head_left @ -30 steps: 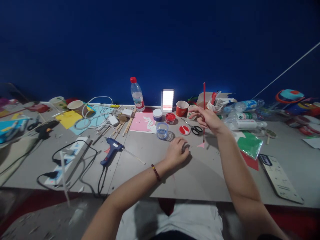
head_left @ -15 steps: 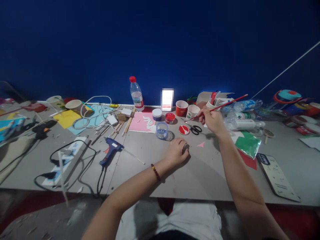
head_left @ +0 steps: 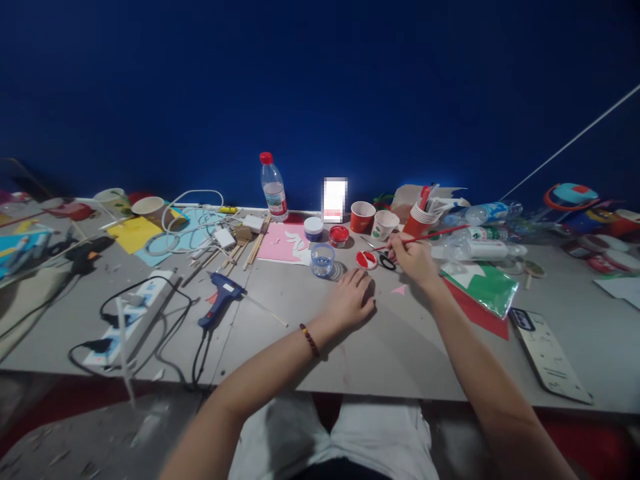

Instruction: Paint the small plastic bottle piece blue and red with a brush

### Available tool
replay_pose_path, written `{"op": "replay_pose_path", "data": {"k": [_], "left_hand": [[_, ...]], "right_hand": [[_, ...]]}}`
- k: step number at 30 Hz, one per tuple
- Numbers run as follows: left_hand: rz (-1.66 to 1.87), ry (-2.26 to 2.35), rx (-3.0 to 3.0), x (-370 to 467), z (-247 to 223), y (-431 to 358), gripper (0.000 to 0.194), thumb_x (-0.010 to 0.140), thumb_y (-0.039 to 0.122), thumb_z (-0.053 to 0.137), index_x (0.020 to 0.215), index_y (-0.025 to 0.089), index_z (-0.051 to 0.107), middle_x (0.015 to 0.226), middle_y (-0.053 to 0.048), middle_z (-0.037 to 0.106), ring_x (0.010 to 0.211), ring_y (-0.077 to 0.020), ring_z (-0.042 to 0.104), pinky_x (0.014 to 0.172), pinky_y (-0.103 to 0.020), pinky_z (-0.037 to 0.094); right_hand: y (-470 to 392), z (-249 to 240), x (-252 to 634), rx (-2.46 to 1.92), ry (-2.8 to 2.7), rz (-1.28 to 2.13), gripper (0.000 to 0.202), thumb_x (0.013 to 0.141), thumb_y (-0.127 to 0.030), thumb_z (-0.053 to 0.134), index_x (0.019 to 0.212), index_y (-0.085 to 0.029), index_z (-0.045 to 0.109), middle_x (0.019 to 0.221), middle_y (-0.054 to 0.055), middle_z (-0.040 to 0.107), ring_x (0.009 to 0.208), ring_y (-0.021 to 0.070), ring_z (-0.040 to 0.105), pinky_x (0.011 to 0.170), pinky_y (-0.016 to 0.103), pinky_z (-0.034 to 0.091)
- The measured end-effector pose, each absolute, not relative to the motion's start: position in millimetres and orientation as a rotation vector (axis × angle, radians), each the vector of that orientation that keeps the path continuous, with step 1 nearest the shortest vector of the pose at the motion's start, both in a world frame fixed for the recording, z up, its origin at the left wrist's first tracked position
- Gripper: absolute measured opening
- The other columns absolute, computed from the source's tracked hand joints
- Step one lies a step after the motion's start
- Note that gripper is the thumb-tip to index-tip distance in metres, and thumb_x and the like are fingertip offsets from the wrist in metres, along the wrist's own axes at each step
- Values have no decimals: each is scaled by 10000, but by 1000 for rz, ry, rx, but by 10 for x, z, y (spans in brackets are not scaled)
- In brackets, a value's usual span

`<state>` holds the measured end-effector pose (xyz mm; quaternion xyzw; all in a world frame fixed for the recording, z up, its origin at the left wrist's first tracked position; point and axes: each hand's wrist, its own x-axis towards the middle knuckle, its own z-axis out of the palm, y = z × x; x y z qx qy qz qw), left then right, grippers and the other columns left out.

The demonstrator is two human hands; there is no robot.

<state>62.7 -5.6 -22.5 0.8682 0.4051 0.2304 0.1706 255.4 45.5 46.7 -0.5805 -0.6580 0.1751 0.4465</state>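
- Centre of the frame: our left hand (head_left: 353, 300) rests on the grey surface (head_left: 400, 353), fingers curled loosely downward, gripping nothing that we can see.
- Just right of centre: our right hand (head_left: 411, 257) pinches a red paintbrush (head_left: 435, 235) between its fingers; the handle slants toward the upper right, and the tip points left toward the small red-and-white paint lid (head_left: 367, 259).
- Between that lid and our right hand we see black scissors (head_left: 386, 262), partly hidden by the fingers.
- Below the brush, between our two hands, a small pink paper triangle (head_left: 399, 290) lies flat on the surface.
- Left of the lid stands a clear water cup (head_left: 323, 260); behind it sit a red paint pot (head_left: 339, 235) and a white jar (head_left: 314, 228).
- Left of centre lies a blue glue gun (head_left: 220, 300).
- Right of our right forearm we note green and red paper sheets (head_left: 487, 293).
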Motion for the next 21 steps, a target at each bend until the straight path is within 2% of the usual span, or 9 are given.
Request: {"op": "replay_pose_path", "data": {"k": [6,12,18,21], "left_hand": [[592,1201,2459,665,-230,-28,520,883,323,581,1361,132,511,1542,-174,446,1439,-351,382,1179,-521,341],[590,1222,2438,679,-249,-31,516,877,322,585,1356,142,519,1544,-163,448,1447,-346,374,1189,-515,329],[594,1215,2427,677,-265,-35,526,874,312,592,1358,118,517,1544,-176,445,1453,-354,362,1192,-509,332],[614,1210,2434,674,-279,-36,515,877,308,592,1357,141,512,1550,-174,437,1456,-352,363,1180,-533,346]], "right_hand": [[390,225,2507,-1402,-1587,413,557,936,-685,395,796,-216,662,577,17,656,495,164,609,499,277,505],[350,90,2486,-1493,-1690,251,597,940,-692,336,758,-233,673,630,49,704,639,227,692,648,334,544],[302,48,2474,-1490,-1759,260,569,947,-665,335,771,-249,681,661,46,729,668,229,705,649,319,540],[283,70,2462,-1484,-1743,266,552,954,-655,338,754,-259,666,648,34,723,651,220,705,645,319,547]]}}
